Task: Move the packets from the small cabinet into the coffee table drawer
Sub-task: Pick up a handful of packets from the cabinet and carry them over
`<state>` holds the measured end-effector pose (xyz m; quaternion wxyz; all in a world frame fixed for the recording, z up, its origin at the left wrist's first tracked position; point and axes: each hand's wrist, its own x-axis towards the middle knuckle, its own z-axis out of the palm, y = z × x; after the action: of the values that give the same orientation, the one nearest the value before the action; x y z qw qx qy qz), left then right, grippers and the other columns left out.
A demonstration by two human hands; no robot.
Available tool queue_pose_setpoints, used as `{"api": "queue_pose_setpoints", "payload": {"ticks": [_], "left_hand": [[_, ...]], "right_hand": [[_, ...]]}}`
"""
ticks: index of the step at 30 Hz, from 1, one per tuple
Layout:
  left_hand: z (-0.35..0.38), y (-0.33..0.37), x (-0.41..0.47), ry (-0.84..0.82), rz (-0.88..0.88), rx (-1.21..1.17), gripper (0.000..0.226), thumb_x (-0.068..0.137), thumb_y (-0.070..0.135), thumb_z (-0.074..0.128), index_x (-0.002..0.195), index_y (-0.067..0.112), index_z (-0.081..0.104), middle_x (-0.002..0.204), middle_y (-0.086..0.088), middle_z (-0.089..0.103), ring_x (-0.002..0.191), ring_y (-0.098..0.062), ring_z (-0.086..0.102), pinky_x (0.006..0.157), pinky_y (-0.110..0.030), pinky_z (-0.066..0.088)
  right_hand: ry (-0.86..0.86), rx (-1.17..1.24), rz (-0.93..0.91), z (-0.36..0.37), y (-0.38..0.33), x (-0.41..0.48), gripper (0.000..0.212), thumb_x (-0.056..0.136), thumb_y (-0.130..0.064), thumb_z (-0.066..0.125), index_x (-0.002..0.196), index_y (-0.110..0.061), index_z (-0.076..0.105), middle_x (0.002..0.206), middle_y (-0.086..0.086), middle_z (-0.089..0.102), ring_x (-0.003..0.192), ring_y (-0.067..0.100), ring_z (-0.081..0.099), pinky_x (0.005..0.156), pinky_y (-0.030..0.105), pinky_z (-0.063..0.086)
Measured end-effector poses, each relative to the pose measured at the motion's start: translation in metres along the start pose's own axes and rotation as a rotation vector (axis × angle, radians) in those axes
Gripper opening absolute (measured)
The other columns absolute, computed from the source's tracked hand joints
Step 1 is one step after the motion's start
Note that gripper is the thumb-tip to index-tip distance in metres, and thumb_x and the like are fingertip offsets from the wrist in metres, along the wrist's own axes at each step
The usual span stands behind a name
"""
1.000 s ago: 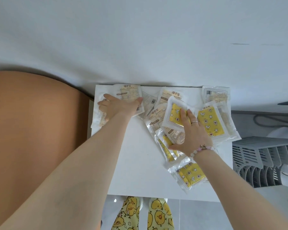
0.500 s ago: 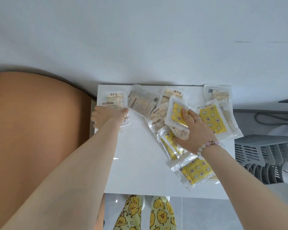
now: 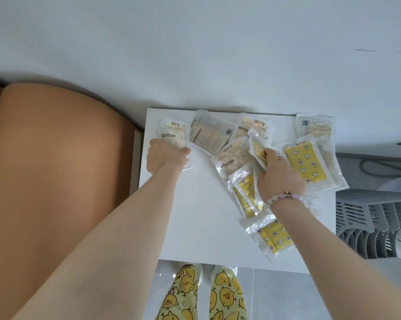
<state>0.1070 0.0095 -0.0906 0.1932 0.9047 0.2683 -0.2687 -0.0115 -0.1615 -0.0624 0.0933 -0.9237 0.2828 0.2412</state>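
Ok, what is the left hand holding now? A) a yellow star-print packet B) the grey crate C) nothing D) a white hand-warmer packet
D: the left hand grips the white hand-warmer packet at the left of the cabinet top, fingers curled over its lower edge.

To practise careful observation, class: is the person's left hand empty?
No, the left hand grips a white hand-warmer packet, and the right hand grips a yellow packet.

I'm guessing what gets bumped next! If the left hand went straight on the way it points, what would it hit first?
Probably the packet with the barcode, lying just past the hand warmer packet that the left hand grips; behind it, the wall.
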Motion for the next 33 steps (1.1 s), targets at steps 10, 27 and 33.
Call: {"api": "queue_pose_setpoints", "payload": {"ticks": [10,27,33], "left_hand": [[-0.005,-0.024,-0.012,-0.12,-0.082,-0.102,0.077,0.068,0.047,0.08,0.124,0.006,0.046,0.119,-0.008,0.06,0.104,-0.027,0.061,0.072,-0.031,0.046],[-0.118,0.007,-0.146,-0.31,0.261,-0.015,0.07,0.072,0.057,0.071,0.116,0.008,0.045,0.108,-0.005,0.062,0.094,-0.025,0.061,0.069,-0.031,0.049],[-0.14,0.059,-0.203,-0.517,0.502,-0.125,0.037,0.087,0.041,0.064,0.101,0.006,0.063,0.089,-0.001,0.066,0.084,-0.019,0.062,0.067,-0.025,0.05]], "right_hand": [[0.074,0.199,0.194,-0.01,0.001,-0.008,0.015,0.102,-0.026,0.035,0.108,-0.017,0.045,0.084,0.008,0.054,0.077,0.03,0.055,0.06,0.031,0.038],[-0.174,1.338,0.504,-0.14,0.043,-0.105,0.028,0.088,-0.033,0.058,0.098,-0.008,0.063,0.081,0.004,0.061,0.071,0.021,0.056,0.064,0.027,0.043],[-0.111,1.525,0.477,-0.182,0.077,-0.137,0.028,0.085,-0.04,0.065,0.089,-0.012,0.066,0.08,0.004,0.07,0.071,0.019,0.064,0.063,0.027,0.049]]}}
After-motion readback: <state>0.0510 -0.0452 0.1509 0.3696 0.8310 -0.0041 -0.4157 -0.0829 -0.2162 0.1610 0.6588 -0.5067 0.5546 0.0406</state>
